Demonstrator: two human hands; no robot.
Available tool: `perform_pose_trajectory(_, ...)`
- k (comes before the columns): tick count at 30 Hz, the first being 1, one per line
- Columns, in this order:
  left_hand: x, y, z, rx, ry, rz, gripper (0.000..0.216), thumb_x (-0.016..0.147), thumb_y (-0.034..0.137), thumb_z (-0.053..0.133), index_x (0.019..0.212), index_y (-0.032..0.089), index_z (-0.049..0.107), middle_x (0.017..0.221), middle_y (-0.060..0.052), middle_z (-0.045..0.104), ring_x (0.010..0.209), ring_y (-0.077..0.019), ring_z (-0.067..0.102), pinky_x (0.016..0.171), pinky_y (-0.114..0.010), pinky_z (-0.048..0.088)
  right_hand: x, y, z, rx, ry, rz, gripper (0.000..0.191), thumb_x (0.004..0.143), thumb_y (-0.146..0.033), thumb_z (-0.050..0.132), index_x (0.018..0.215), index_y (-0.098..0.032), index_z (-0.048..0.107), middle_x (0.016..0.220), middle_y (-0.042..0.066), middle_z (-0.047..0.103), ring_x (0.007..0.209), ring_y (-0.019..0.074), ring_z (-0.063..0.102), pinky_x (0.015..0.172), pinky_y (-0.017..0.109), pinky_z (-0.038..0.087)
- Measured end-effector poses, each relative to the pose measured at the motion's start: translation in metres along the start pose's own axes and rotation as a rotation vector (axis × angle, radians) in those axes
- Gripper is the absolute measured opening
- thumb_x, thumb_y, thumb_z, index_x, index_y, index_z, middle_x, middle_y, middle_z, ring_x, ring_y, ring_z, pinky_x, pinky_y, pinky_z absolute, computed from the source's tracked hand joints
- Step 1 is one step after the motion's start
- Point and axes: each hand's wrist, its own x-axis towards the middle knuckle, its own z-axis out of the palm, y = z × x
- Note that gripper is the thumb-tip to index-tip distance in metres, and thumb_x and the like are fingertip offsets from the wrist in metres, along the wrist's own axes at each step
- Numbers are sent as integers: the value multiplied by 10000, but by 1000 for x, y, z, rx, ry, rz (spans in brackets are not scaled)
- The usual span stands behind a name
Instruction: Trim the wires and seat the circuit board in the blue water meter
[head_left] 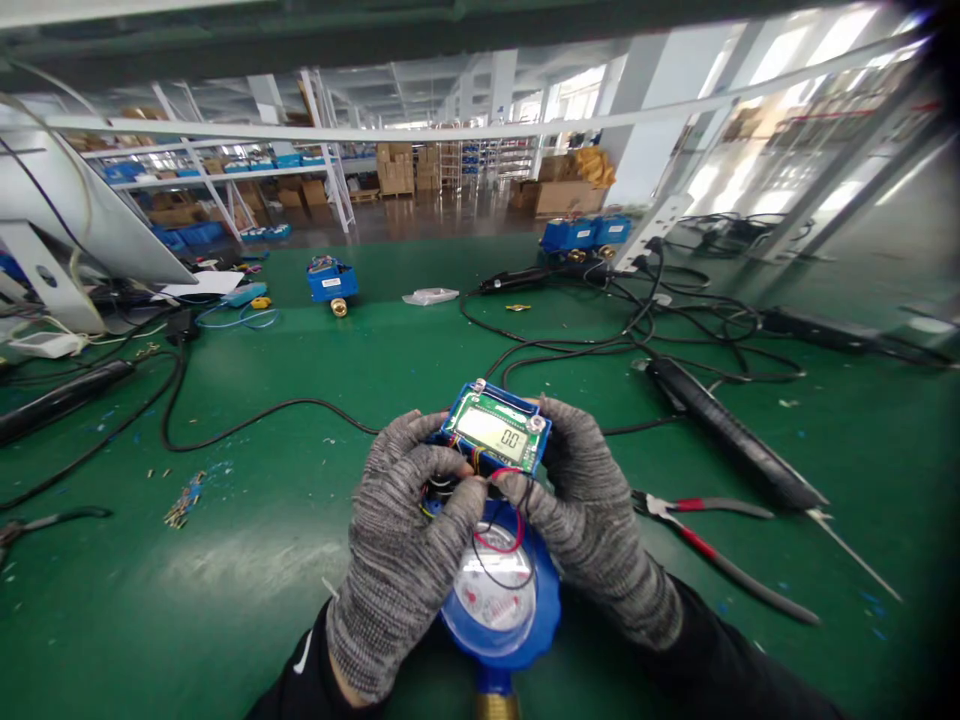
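Both my hands wear grey knitted gloves and work at a blue water meter [504,600] with a round clear dial. Above the dial, a blue housing carries a green circuit board with a lit display [491,430] that reads 0.0. My left hand [420,530] is closed at the housing's left side, its thumb and finger pinched near thin wires. My right hand [589,510] is closed on the housing's right side, with its thumb by the red and black wires [501,545]. These wires loop over the dial. What exactly lies between the fingertips is hard to make out.
Red-handled pliers [720,545] and a black electric screwdriver [731,435] lie to the right. Black cables [585,345] cross the green bench. A blue valve unit [331,283] stands at the back, others by a power strip [652,230]. Small brass screws [184,500] lie left.
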Motion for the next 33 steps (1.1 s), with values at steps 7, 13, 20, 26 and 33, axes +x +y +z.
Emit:
perform_pose_trajectory(7, 11, -6, -17, -223, 15, -73, 564, 813, 308, 802, 1333, 297, 584, 1409, -42, 595, 1354, -249, 519, 1208, -479, 363, 1, 0, -7, 69, -94, -11, 601, 845, -412, 790, 1368, -376, 495, 1329, 52, 554, 1216, 275, 574, 1018, 444, 493)
perform_pose_trajectory(13, 18, -8, -14, -559, -283, -251, 687, 756, 271, 854, 1372, 320, 553, 1401, -18, 620, 1202, -201, 652, 1008, -280, 559, 1, 0, -10, 135, -215, -14, 639, 842, -443, 793, 1387, -346, 474, 1369, 86, 553, 1243, 300, 576, 1043, 497, 506)
perform_pose_trajectory(20, 17, -9, -14, -670, -357, -373, 664, 676, 141, 870, 1272, 261, 604, 1206, -45, 724, 1054, -229, 723, 873, -300, 626, 6, 1, -11, 223, -293, 12, 600, 870, -456, 760, 1383, -305, 487, 1332, 105, 609, 1192, 303, 630, 978, 511, 570)
perform_pose_trajectory(26, 15, -14, -8, -507, -212, -365, 714, 606, 237, 919, 1241, 195, 596, 1198, -124, 716, 1068, -301, 712, 868, -406, 641, 20, -9, -41, -13, -346, -90, 641, 915, -355, 707, 1489, -309, 426, 1505, 85, 475, 1409, 303, 443, 1184, 556, 389)
perform_pose_trajectory(33, 15, -15, -5, -433, -180, -270, 663, 639, 240, 916, 1225, 209, 608, 1157, -71, 733, 1011, -224, 733, 888, -318, 630, 23, -29, -30, -356, -242, -536, 338, 836, -170, 685, 1149, -246, 582, 1144, 64, 674, 1211, 299, 600, 1128, 622, 412)
